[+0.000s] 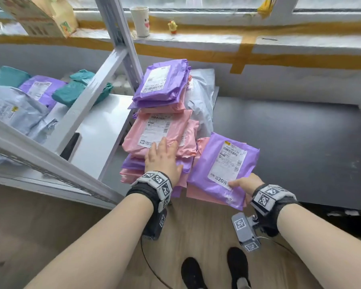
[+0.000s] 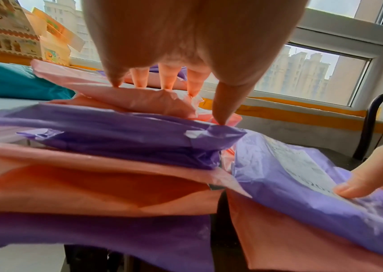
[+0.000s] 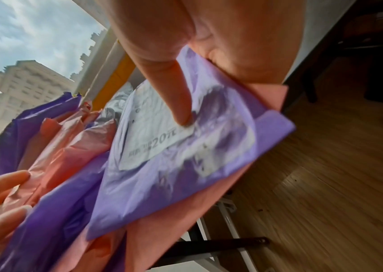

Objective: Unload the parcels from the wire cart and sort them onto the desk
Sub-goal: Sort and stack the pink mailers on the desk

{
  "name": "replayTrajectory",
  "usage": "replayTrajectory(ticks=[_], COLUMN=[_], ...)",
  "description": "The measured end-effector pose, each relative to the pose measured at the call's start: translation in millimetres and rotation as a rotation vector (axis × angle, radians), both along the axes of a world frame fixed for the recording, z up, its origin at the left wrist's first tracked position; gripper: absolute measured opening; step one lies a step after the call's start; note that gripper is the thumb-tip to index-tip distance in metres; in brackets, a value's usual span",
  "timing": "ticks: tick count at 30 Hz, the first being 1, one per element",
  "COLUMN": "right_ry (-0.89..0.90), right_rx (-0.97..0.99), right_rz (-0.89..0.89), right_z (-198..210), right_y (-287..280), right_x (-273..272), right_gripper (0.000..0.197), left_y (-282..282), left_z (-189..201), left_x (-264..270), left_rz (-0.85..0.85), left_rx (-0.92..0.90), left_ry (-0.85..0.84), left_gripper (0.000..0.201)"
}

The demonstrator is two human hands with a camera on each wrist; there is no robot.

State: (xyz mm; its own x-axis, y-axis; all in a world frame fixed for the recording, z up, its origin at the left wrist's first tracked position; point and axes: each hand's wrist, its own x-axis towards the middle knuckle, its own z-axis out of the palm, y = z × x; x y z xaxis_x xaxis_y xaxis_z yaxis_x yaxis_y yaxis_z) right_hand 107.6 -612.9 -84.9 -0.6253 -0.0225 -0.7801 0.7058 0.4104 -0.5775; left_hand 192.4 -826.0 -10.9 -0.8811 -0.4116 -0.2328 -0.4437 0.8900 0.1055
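Purple polythene, soft and slippery: the purple parcel (image 1: 223,170) tops the pile's right side, pinched at its near edge by the right hand (image 1: 245,184). The left hand (image 1: 164,159) presses flat on the pink parcel (image 1: 161,132). Probably light; grip edges.

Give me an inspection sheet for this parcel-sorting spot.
Surface: dark desk, mostly bare.
Job's things: purple and pink parcels stacked high; purple parcel on a pink one, beside the stack.
Clutter: teal, purple and grey parcels on the white shelf.
Hands: left hand rests flat on the stack; right hand grips the purple parcel's near edge.
Cables: thin cable on the floor.
Surroundings: paper cup and small figurine on the windowsill.
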Motion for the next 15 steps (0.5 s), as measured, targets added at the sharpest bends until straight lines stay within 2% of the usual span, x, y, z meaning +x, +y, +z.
replayTrajectory(ticks=[2, 5, 7, 11, 15], right_ry=[-0.072, -0.142, -0.114, 0.005, 0.085], right_rx=[0.02, 0.185, 0.24, 0.162, 0.284], right_rz=[0.033, 0.167, 0.141, 0.083, 0.233], right_z=[-20.0, 4.6, 8.6, 1.4, 8.8], right_y=[4.6, 2.9, 2.6, -19.4, -41.4], right_x=[-3.1, 7.7, 7.8, -3.8, -6.7], right_gripper=[0.033, 0.02, 0.012, 0.041, 0.038], left_y=[-1.1, -1.9, -2.4, -4.0, -6.9], left_z=[-1.1, -2.2, -1.8, -1.9, -3.4], left_x=[1.4, 2.4, 2.4, 2.6, 4.0], left_rz=[0.005, 0.005, -0.002, -0.009, -0.014], left_rx=[0.005, 0.022, 0.025, 0.025, 0.041], left_ry=[-0.001, -0.01, -0.014, -0.005, -0.002], left_gripper=[0.072, 0.072, 0.072, 0.071, 0.072])
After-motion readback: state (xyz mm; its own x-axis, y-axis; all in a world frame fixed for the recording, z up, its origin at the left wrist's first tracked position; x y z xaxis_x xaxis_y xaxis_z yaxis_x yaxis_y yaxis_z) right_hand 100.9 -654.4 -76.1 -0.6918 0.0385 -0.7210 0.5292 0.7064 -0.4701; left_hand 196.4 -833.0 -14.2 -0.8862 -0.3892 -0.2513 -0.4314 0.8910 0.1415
